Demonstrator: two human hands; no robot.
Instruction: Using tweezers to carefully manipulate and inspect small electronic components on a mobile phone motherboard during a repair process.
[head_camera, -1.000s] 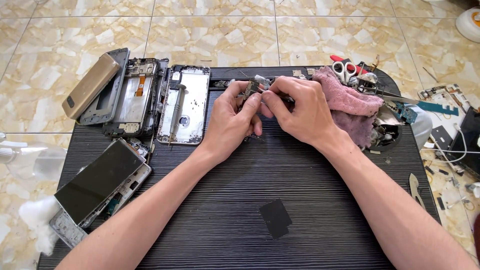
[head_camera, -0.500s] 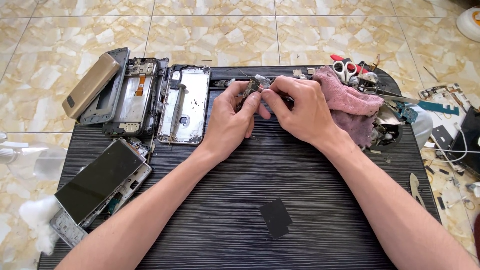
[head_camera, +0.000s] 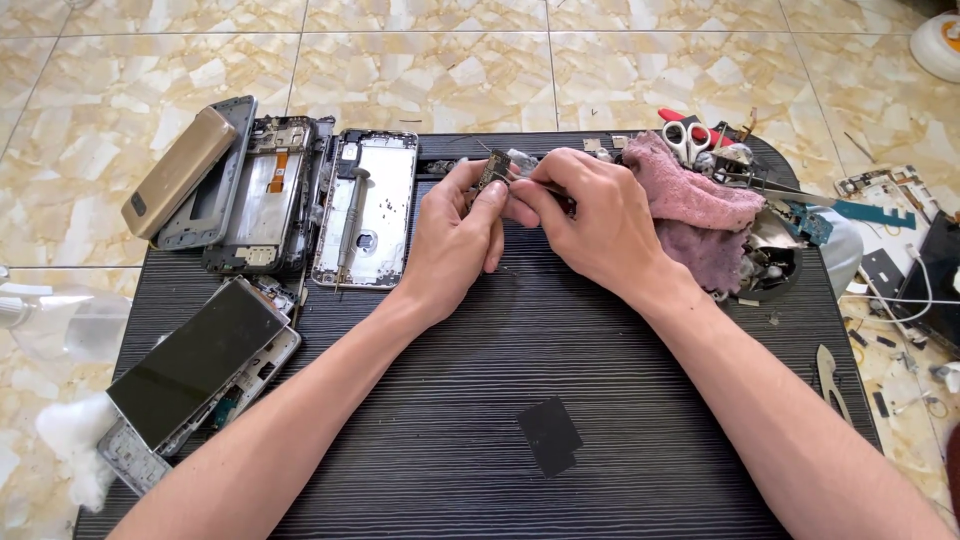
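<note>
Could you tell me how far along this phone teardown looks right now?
Well underway: several opened phone frames and a detached screen lie on the black mat. In hand: the left hand pinches a small circuit part while the right hand works on it. Nothing looks reassembled; the screwdriver rests on a frame.

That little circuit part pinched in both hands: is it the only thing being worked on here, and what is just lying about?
In hand:
small circuit part, pinched by the left hand and the right hand

Lying about:
opened phone frame with a screwdriver on it
phone with dark screen
pink cloth
scissors
black square patch
</note>
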